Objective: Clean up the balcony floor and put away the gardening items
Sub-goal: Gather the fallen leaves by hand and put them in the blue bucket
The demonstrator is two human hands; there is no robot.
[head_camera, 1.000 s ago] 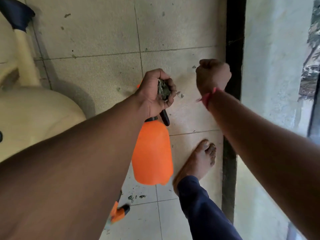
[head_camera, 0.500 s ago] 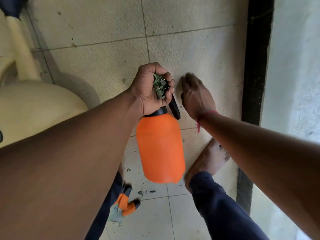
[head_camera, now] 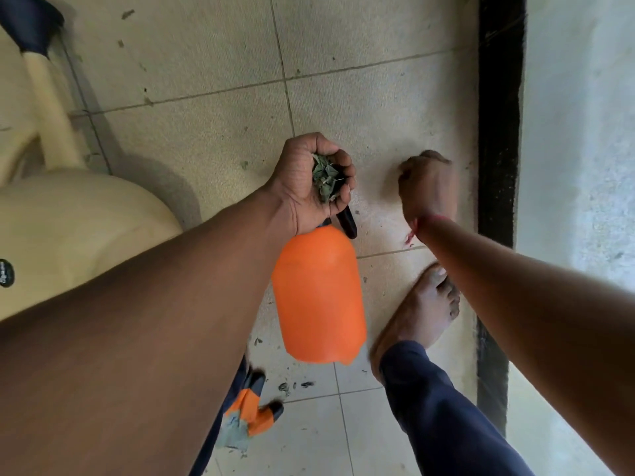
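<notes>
1. Left hand (head_camera: 309, 182), one: fingers curled into a fist round a wad of dry leaves (head_camera: 324, 180) and round the black top of a spray bottle.
2. Spray bottle (head_camera: 319, 293), one, orange: hangs straight below the left hand. Its black trigger (head_camera: 347, 223) juts out beside the fingers, toward the right hand.
3. Right hand (head_camera: 427, 187), one: just right of the left hand and apart from it, with the back up and the fingers bent down at the floor (head_camera: 206, 139). I cannot tell whether they pinch anything. One red thread (head_camera: 412, 231) is at the wrist.
4. Gardening glove (head_camera: 251, 413), one, orange, grey and black: on the floor, partly hidden under the left forearm.
5. Leaf scraps (head_camera: 292, 386): a small scatter on the floor between glove and bottle base, too fine to count.
6. Bare foot (head_camera: 419, 314), one: under the right forearm, with a navy trouser leg (head_camera: 439, 413).
7. Cream plastic chair (head_camera: 68, 228), one: well left of the left hand.
8. Black strip (head_camera: 498, 115), one: along the floor edge, right of the right hand.
</notes>
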